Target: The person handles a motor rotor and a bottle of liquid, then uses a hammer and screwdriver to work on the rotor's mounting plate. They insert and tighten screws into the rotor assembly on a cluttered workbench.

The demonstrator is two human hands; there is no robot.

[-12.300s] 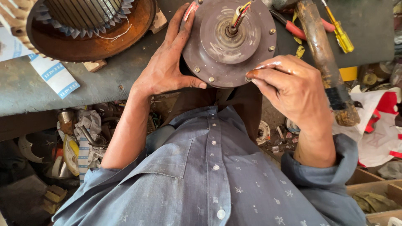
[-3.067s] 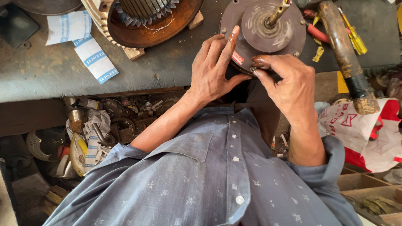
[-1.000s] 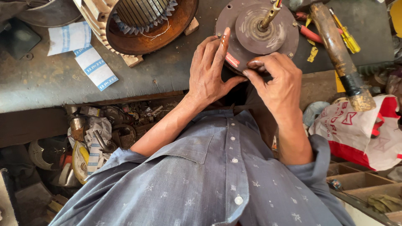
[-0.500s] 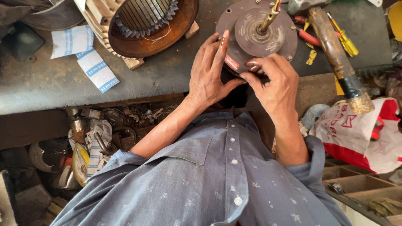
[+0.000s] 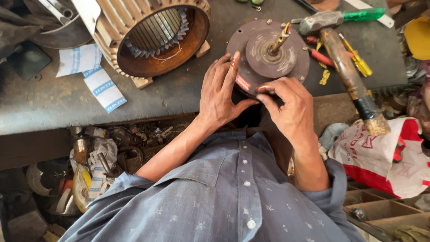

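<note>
Two hands, left hand and right hand, grip clamped on the round motor end-cover

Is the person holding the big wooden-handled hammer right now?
No, the hammer lies untouched on the bench while both hands grip the round motor cover.

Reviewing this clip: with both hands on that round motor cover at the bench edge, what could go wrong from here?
The round brown metal motor cover sits at the edge of the dark workbench; if the left hand or right hand slips, it might drop into the person's lap. The wooden-handled hammer overhangs the edge and could get knocked off. Fingers near the cover's rim may be pinched.
</note>
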